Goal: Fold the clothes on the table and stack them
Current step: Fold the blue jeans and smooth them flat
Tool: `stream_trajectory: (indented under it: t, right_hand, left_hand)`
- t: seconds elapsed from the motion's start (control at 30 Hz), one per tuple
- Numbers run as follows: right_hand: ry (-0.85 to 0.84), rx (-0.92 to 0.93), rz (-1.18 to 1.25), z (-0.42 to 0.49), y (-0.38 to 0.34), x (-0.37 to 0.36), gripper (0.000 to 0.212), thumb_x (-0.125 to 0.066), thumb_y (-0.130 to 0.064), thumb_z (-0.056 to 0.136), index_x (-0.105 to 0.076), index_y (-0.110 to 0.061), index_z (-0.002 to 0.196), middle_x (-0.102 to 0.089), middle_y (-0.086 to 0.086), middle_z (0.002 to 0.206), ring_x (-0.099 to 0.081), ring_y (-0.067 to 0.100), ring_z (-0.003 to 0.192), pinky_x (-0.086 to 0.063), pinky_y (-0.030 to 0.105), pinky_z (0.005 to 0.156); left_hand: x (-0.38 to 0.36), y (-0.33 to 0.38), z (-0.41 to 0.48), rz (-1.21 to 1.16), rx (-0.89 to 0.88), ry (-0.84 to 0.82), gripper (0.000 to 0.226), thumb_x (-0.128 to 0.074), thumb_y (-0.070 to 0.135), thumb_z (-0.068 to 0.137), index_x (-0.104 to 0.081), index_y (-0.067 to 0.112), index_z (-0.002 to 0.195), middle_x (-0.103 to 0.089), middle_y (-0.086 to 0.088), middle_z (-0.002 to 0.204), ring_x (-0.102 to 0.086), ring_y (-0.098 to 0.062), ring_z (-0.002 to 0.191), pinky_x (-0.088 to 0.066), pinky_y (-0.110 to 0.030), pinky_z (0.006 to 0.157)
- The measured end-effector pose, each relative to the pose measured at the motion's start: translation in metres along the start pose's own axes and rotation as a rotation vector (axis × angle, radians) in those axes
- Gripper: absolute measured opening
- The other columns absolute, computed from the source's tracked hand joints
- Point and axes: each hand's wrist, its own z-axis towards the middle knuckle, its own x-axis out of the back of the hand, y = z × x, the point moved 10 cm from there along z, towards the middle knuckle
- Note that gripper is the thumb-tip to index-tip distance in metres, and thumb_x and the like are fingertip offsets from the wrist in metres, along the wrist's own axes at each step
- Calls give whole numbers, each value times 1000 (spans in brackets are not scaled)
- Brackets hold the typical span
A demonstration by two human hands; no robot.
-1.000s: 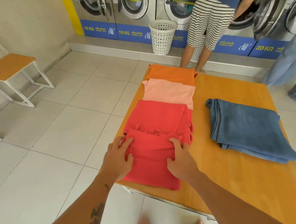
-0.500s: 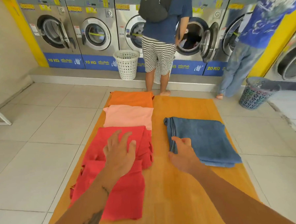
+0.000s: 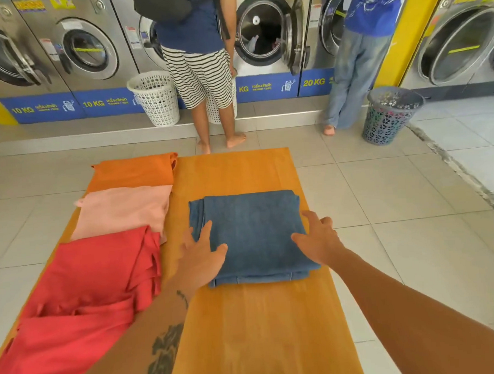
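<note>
The folded blue jeans, lying mid-table just beside the row of red, pink and orange garments, are being framed by both hands: the left hand and right hand are laid at either side, fingers spread, nothing clasped. The stacking step appears to be in hand; next, the edges would need to be gripped from both sides and the bundle lifted level.

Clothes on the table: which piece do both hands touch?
The folded blue denim piece, alone on the table's right side. The left hand and right hand flank it; the red, pink and orange pieces lie untouched.
</note>
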Motion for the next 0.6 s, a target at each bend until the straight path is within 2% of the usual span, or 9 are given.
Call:
stream_trajectory:
  t: [0.07, 0.2, 0.27, 0.33, 0.37, 0.43, 0.6]
  right_hand:
    - [-32, -3, 75, 7, 4, -5, 68, -54, -38, 91, -21, -35, 151, -31, 11, 139, -48, 38, 120, -45, 50, 101]
    - [-46, 13, 232, 21, 0, -19, 71, -59, -39, 90, -22, -38, 152, -35, 7, 143, -47, 30, 126, -43, 41, 101]
    - [-17, 18, 273, 29, -4, -25, 72, -62, -39, 88, -26, -41, 150, -39, 2, 141, -48, 25, 124, -43, 40, 101]
    - [-13, 8, 297, 35, -10, -36, 73, -66, -30, 87, -29, -40, 149, -40, -2, 132, -48, 19, 112, -42, 33, 92]
    - [-9, 5, 291, 39, -14, -41, 73, -66, -25, 86, -31, -40, 149, -41, -2, 130, -48, 17, 108, -41, 31, 88]
    - [25, -4, 267, 50, -19, -44, 75, -65, -17, 84, -33, -40, 147, -46, -1, 131, -50, 16, 107, -42, 30, 84]
    - [97, 26, 253, 97, -55, -31, 74, -63, -13, 83, -36, -40, 146, -48, -4, 130, -51, 13, 104, -42, 27, 81]
  left_hand:
    - [-5, -6, 4, -7, 44, 10, 75, -50, 53, 89, -7, 47, 151, 9, 0, 163, -2, -28, 149, -27, -49, 115]
    - [-9, -12, 18, -66, 55, 41, 78, -57, 51, 86, -13, 48, 150, 1, 1, 162, -19, -31, 144, -37, -45, 109]
    - [-11, -14, 29, -85, 44, 62, 80, -59, 54, 80, -17, 50, 148, -6, 2, 159, -36, -30, 134, -43, -43, 103]
    - [-14, -12, 39, -149, 28, 54, 78, -63, 47, 82, -22, 47, 148, -16, 2, 153, -50, -21, 116, -46, -31, 91]
    - [-15, -10, 45, -186, 11, 47, 75, -64, 41, 83, -26, 45, 148, -21, 2, 149, -51, -16, 107, -45, -27, 85]
    - [-12, -5, 58, -253, -23, 51, 70, -67, 34, 84, -33, 43, 144, -29, 3, 141, -50, -9, 97, -44, -25, 82]
    - [18, 15, 107, -344, -137, 130, 58, -66, 28, 88, -43, 38, 139, -32, 13, 123, -39, -4, 106, -36, -22, 88]
